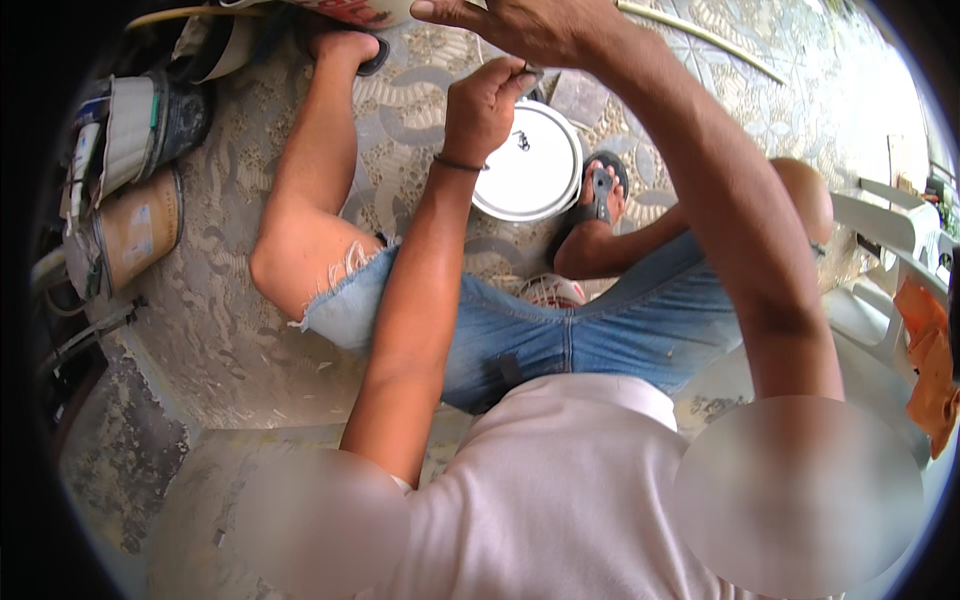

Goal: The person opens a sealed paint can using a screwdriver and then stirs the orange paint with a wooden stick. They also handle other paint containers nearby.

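My left hand (483,108), with a dark band at its wrist, is pinched closed on a small dark thing (534,71), too little of which shows to name. Just beyond it, my right hand (530,27) reaches across at the top edge. Its thumb is stretched out to the left, and part of the hand is cut off by the frame. Nothing shows in it. Below and to the right of my left hand stands a round white bucket lid (540,170) with a black scribble on top.
Several used buckets, among them a brown container (140,228), line the left side. A red-marked white bucket (350,10) stands at the far edge. A pale hose (705,42) lies on the patterned floor (400,90). White chair parts (885,225) and an orange cloth (925,350) are at right.
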Available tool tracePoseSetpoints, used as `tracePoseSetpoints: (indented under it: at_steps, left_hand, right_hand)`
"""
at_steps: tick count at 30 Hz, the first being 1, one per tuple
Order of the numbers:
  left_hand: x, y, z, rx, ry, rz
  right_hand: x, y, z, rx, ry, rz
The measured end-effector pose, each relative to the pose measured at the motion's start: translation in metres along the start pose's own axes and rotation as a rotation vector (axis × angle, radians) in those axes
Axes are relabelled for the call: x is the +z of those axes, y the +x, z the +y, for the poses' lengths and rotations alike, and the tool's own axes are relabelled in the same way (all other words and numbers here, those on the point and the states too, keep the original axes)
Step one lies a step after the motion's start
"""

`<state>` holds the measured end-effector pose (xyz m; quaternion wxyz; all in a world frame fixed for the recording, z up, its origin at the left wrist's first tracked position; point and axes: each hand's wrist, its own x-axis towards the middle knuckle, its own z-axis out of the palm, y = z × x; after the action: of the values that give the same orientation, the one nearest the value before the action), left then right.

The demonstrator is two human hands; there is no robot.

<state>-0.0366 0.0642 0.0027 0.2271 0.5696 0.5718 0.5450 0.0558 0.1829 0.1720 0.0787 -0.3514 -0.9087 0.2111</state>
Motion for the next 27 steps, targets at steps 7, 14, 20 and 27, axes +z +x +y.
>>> tracePoseSetpoints:
  at_steps: [7,14,20,27]
  left_hand:
    - [-0.009,-0.024,-0.005,-0.191,0.163,0.301]
    - [-0.002,-0.029,-0.034,-0.689,0.067,0.101]
    - [0.011,-0.031,-0.045,-0.516,0.174,0.181]
    - [0.017,-0.031,-0.043,-0.493,0.210,0.221]
  right_hand:
    - [0.021,-0.073,0.014,-0.129,-0.215,-0.328]
    - [0.086,-0.181,-0.034,0.059,-0.381,-0.249]
    - [0.116,-0.204,-0.016,0.023,-0.405,-0.144]
    - [0.037,-0.136,0.041,0.004,-0.205,-0.382]
